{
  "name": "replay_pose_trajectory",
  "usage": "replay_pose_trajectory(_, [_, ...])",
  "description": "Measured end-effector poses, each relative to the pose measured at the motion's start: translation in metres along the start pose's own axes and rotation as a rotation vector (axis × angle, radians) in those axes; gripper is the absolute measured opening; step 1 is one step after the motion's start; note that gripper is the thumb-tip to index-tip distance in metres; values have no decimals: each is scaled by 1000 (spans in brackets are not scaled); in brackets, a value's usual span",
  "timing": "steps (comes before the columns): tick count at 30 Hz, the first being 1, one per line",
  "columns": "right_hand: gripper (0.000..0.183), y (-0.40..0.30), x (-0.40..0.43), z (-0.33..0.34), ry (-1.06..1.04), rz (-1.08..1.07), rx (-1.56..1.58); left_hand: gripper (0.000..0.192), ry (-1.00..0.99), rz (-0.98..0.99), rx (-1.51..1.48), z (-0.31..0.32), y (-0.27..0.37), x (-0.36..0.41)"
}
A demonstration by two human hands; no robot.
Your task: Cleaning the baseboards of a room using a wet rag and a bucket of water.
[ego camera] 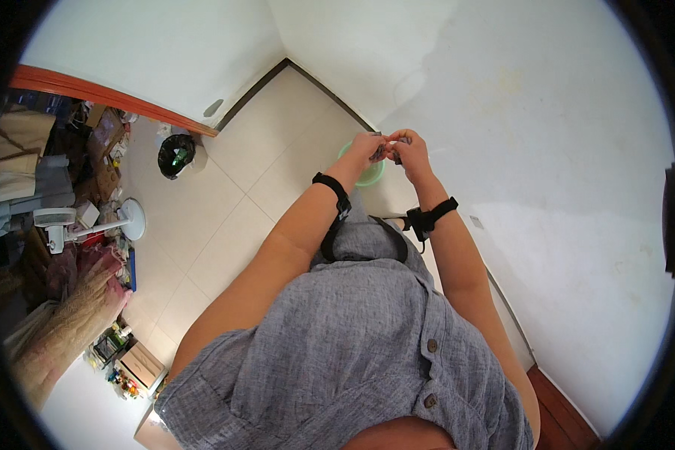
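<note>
Out in front of me, both hands meet over a light green plastic basin point(369, 175) on the floor. My left hand point(367, 148) has its fingers closed on a small piece of dark grey cloth point(378, 153). Close beside it, my right hand point(410, 151) pinches dark material of the same look, its fingertips near or touching those of the left. Whether this is one cloth or two pieces cannot be told. The hands partly cover the basin, so its contents are mostly hidden. Each forearm wears a black strap with a small device.
White walls point(517, 129) meet at a corner ahead and run close on the right. On the tiled floor point(219, 208) at left stand a bin with a black bag point(176, 156) and a white fan point(132, 219). Piled boxes and fabrics lie beyond, with a small cabinet point(140, 363) lower left.
</note>
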State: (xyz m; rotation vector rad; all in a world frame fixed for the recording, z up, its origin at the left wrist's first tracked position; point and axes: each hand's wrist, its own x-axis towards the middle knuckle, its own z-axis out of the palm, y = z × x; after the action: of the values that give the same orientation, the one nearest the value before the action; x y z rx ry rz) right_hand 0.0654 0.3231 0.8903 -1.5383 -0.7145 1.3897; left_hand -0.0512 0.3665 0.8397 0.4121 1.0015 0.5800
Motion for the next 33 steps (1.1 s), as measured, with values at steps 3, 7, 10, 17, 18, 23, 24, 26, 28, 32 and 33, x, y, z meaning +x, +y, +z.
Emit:
replay_pose_trajectory(3, [7, 1, 1, 0, 41, -48, -138, 8, 0, 20, 89, 7, 5, -5])
replay_pose_trajectory(7, [6, 11, 14, 6, 83, -151, -230, 13, 44, 28, 93, 13, 5, -1])
replay_pose_trajectory(10, [10, 19, 24, 6, 152, -227, -347, 20, -25, 19, 165, 12, 6, 3])
replay_pose_trajectory(17, [27, 16, 50, 12, 184, -264, -555, 36, 104, 67, 149, 16, 15, 17])
replay_pose_trajectory(18, [30, 15, 52, 10, 175, -259, -593, 40, 93, 89, 148, 18, 15, 17])
replay_pose_trajectory(23, [37, 8, 57, 5, 174, -235, -631, 37, 97, 75, 166, 30, 22, 13])
replay_pose_trajectory(24, [39, 5, 58, 8, 164, -226, -640, 38, 94, 86, 163, 28, 22, 16])
replay_pose_trajectory(26, [40, -1, 56, 12, 145, -227, -605, 42, 105, 105, 163, 25, 19, 21])
replay_pose_trajectory(28, [42, -4, 58, 10, 133, -223, -572, 46, 110, 118, 161, 28, 19, 26])
replay_pose_trajectory(32, [44, -4, 63, 8, 115, -194, -593, 44, 144, 37, 134, 31, 19, 31])
replay_pose_trajectory(33, [45, -3, 66, 7, 118, -216, -606, 42, 136, 49, 138, 31, 19, 33])
